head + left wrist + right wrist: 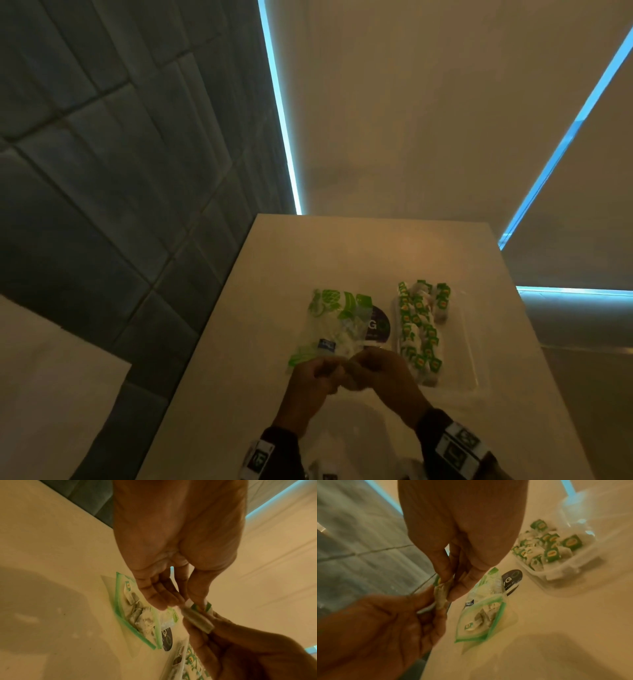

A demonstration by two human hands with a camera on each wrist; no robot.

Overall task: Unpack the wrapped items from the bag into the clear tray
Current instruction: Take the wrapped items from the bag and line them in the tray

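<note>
A clear zip bag (337, 322) with a green seal lies open-mouthed on the pale table (359, 253), and a few wrapped tea bags (481, 616) still sit inside it. Right of it stands the clear tray (469, 342), holding several green-labelled wrapped tea bags (419, 329). Just in front of the bag's mouth, both hands meet above the table. My left hand (187, 603) and right hand (449, 586) each pinch one small wrapped tea bag (197, 620) between thumb and fingers. In the head view the hands hide most of it.
A round black label (378, 325) lies on the table between bag and tray, partly under the bag. The table's left edge (205, 342) drops to a dark tiled surface. A wall with blinds stands behind the table's far edge.
</note>
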